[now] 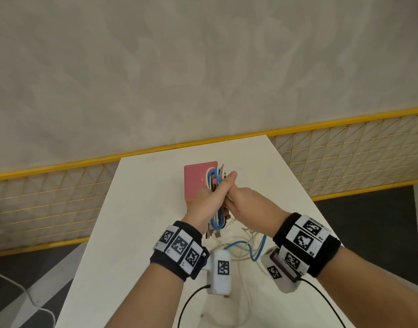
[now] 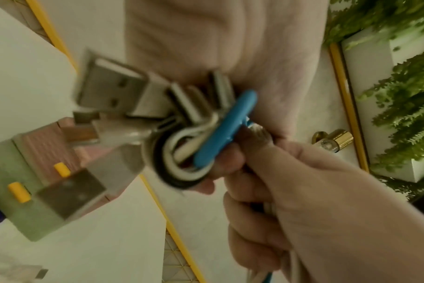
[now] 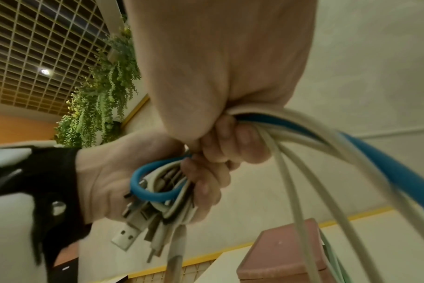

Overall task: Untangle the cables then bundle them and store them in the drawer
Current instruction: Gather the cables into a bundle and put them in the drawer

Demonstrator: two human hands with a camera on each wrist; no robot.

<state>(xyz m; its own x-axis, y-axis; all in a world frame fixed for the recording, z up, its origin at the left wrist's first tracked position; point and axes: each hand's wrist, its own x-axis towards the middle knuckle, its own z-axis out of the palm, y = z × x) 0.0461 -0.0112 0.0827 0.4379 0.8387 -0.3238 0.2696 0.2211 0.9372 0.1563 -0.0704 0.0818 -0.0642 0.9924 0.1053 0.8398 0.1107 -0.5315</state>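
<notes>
Over the white table (image 1: 137, 233) my left hand (image 1: 206, 201) grips a folded cable bundle (image 1: 214, 178) of blue, white and black strands. Its USB plugs (image 2: 109, 90) stick out below the fist. My right hand (image 1: 244, 200) presses against the left and grips the loose strands (image 3: 351, 145), blue and white, which trail down to the table (image 1: 249, 247). In the right wrist view the left hand (image 3: 104, 176) holds the looped bundle (image 3: 157, 188). A small pink drawer box (image 1: 196, 181) stands just behind the hands, and its front with yellow handles (image 2: 48, 159) shows shut.
A yellow-framed wire mesh fence (image 1: 61, 185) runs behind and beside the table. Black leads (image 1: 191, 301) run back from the wrist cameras over the near table edge. A white cord (image 1: 26, 294) lies on the floor at left. Green hanging plants (image 3: 102, 99) are off to one side.
</notes>
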